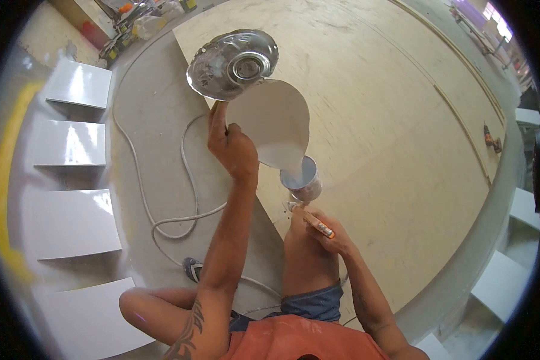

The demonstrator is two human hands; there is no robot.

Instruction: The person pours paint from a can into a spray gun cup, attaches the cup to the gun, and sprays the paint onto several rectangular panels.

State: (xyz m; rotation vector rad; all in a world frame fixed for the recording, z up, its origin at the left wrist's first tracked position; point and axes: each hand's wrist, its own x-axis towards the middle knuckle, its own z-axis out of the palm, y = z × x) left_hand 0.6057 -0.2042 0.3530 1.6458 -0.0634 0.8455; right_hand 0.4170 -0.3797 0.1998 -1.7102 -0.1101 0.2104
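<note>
My left hand holds up an open can of white paint, tilted so that the paint runs over its lip. A bent silver metal lid stands out from the can's far left rim. The paint falls in a stream into a cup with pale smears on its outside. Below that cup, my right hand grips a spray gun, with an orange and white part showing between the fingers. Much of the spray gun is hidden by the hand and the cup.
A large wooden board lies under the work, with thin wood strips and a drill on it. A pale hose coils on the floor. Glossy white panels stand along the left and right. Assorted supplies sit at the upper left.
</note>
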